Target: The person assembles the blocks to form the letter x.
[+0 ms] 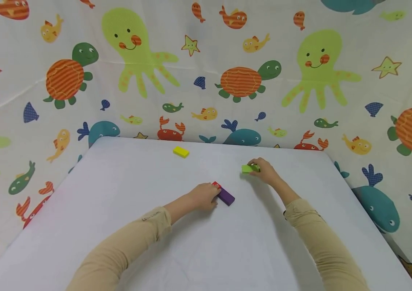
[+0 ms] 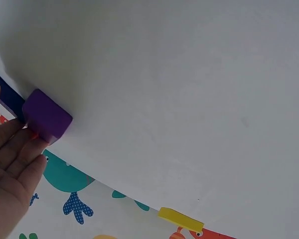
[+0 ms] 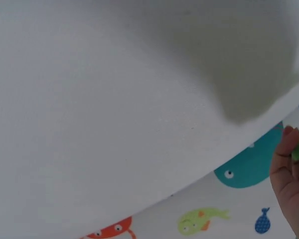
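My left hand [image 1: 204,196] is low over the white table, its curled fingers gripping a red block [image 1: 216,185] that they mostly cover. Against the red block, a dark purple block [image 1: 226,197] juts out to the right of the hand. The left wrist view shows a purple block [image 2: 47,115] by the fingertips and a dark blue surface [image 2: 7,94] near the thumb; whether that surface is a separate block I cannot tell. Farther right, my right hand [image 1: 262,171] pinches a light green block [image 1: 247,169] between thumb and fingers, above its shadow.
A yellow block [image 1: 181,152] lies near the far edge of the white table [image 1: 137,173], left of both hands. Behind the table and along its sides hangs a white cloth [image 1: 206,44] printed with sea animals.
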`<state>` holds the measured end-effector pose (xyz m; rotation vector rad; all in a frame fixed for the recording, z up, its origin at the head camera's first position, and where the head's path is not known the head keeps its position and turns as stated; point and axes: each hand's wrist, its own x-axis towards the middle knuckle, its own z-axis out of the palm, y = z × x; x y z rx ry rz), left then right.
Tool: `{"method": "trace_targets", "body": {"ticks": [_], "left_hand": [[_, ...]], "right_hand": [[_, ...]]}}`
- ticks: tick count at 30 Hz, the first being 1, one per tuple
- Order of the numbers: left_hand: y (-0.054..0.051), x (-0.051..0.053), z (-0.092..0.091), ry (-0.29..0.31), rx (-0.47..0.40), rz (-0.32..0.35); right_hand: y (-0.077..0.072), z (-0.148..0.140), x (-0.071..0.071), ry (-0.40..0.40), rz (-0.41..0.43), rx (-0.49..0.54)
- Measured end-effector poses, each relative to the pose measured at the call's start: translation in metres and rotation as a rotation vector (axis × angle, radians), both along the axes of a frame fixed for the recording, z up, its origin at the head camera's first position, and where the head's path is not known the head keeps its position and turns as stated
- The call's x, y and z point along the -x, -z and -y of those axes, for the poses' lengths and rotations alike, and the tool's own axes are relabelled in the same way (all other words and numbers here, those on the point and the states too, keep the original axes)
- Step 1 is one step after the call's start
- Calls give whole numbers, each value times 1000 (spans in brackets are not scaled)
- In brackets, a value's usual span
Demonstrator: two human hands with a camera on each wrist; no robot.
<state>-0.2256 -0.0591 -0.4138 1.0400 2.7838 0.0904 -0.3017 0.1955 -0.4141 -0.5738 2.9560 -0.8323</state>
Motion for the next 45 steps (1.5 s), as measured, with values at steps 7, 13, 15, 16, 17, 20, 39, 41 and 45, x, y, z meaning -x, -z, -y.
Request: {"method": "trace_targets", "body": {"ticks": [7,13,15,16,17,20,39,41,45], "left_hand": [[4,6,5,14,14,-11],[3,12,8,24,11,-5],[3,13,9,23,13,2],[3,14,9,21,16,5],[2,14,9,17,19,12],[1,14,8,9,25,24],[3,17,8,18,10,5],[4,17,8,22,12,0],[5,17,8,26,13,3]], "right_hand": [[-3,16,6,-59,25,54],[-5,27,11,-76,136,135],[-7,31,12,-65,175,171],[-7,33,13,-59,194,192],[-8,34,12,-55,216,214],[-9,39,13,-38,283,283],[-7,59,15,102,318,367],[-8,61,15,114,317,385],[-9,64,14,137,320,399]]}}
